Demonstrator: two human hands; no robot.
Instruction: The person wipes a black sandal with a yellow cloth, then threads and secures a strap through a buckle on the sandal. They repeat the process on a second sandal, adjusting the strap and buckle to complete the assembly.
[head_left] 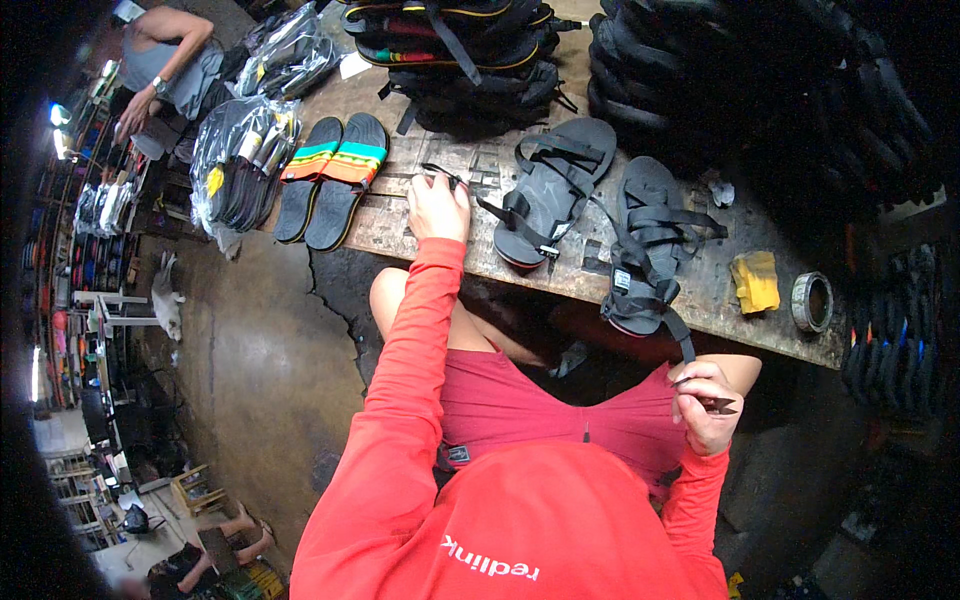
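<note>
On the worn wooden bench (pixel 400 225) lie two black strappy sandals. The left sandal (pixel 550 195) has its straps loosely spread. Its mate, the right sandal (pixel 645 235), hangs its heel end over the near edge, with a loose strap (pixel 680 335) trailing down to my right hand (pixel 706 408). That hand is closed over my thigh, and dark pointed blades like those of small snips (pixel 722 406) stick out of it. Farther left, my left hand (pixel 438 208) rests on the bench, its fingers closed round a thin black piece (pixel 445 176) that I cannot make out.
Striped slide sandals (pixel 335 180) and plastic-wrapped footwear (pixel 245 165) lie at the left. Stacks of black sandals (pixel 465 75) stand behind. At the right are a yellow cloth (pixel 755 282) and a tape roll (pixel 811 303). Another person (pixel 180 70) is at the upper left.
</note>
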